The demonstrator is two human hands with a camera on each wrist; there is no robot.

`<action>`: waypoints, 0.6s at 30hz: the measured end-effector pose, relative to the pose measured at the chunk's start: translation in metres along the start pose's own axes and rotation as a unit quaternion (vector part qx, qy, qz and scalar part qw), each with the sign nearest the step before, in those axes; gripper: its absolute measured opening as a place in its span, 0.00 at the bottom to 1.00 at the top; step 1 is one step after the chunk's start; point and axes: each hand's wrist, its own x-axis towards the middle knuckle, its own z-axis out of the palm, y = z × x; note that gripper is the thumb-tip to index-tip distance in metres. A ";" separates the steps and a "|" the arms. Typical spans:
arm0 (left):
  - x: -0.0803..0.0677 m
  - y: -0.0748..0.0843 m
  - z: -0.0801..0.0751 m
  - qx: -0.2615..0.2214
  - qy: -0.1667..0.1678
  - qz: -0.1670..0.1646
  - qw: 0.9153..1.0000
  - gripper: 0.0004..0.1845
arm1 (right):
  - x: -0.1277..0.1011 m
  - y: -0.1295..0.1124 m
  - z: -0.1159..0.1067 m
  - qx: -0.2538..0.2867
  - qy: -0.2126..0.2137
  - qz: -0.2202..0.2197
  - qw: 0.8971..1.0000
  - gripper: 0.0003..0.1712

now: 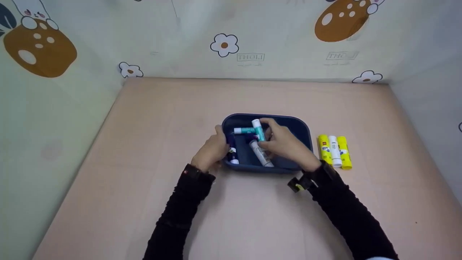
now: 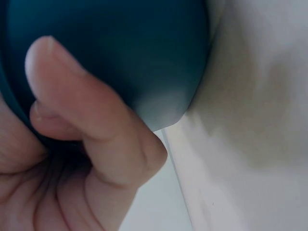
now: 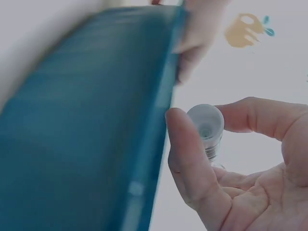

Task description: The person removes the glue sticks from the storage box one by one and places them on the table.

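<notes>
A navy blue plastic bin (image 1: 305,135) with rounded corners stands mid-table. My left hand (image 1: 211,150) grips its left side, and in the left wrist view the fingers (image 2: 106,125) curl against the bin's wall (image 2: 144,57). Over the bin, my right hand (image 1: 288,142) pinches a teal glue stick with a white end (image 1: 257,127) between thumb and fingers; the right wrist view shows the stick's round end (image 3: 206,122) close beside the rim. Inside lie another teal glue stick (image 1: 243,130), a dark purple one (image 1: 232,148) and a white one (image 1: 260,153). My right fingers partly hide the contents.
Right of the bin, a yellow glue stick (image 1: 325,150), a white one (image 1: 335,151) and a second yellow one (image 1: 345,153) lie side by side on the table (image 1: 162,119). Patterned cloth walls (image 1: 180,54) rise at the table's back and sides.
</notes>
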 end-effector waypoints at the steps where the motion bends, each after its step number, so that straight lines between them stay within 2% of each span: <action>1: 0.000 0.000 0.000 -0.001 0.004 -0.001 1.000 0.29 | -0.003 0.001 -0.004 0.007 0.004 0.000 1.000 0.40; 2: 0.000 0.000 0.000 -0.009 0.008 -0.007 1.000 0.28 | -0.007 0.003 -0.007 0.011 0.009 0.001 1.000 0.41; 6: 0.001 0.001 0.001 -0.038 0.011 -0.038 0.999 0.39 | -0.022 0.011 -0.023 0.017 0.029 0.001 0.999 0.42; 7: 0.001 0.002 0.001 -0.043 0.011 -0.042 0.998 0.38 | -0.026 0.014 -0.027 0.017 0.034 0.002 0.999 0.42; 11: -0.001 0.001 0.001 -0.015 -0.004 -0.022 1.000 0.26 | -0.044 0.025 -0.050 0.001 0.042 0.014 0.999 0.45; 14: -0.001 0.001 0.002 0.002 -0.008 -0.010 1.000 0.39 | -0.059 0.036 -0.072 -0.006 0.032 0.030 0.999 0.49; 17: -0.001 0.002 0.002 0.010 -0.006 -0.007 1.000 0.40 | -0.072 0.050 -0.091 -0.003 0.021 0.050 0.999 0.52; 18: 0.000 0.003 0.002 -0.001 -0.004 -0.015 1.000 0.35 | -0.076 0.055 -0.097 -0.007 0.019 0.058 0.998 0.52</action>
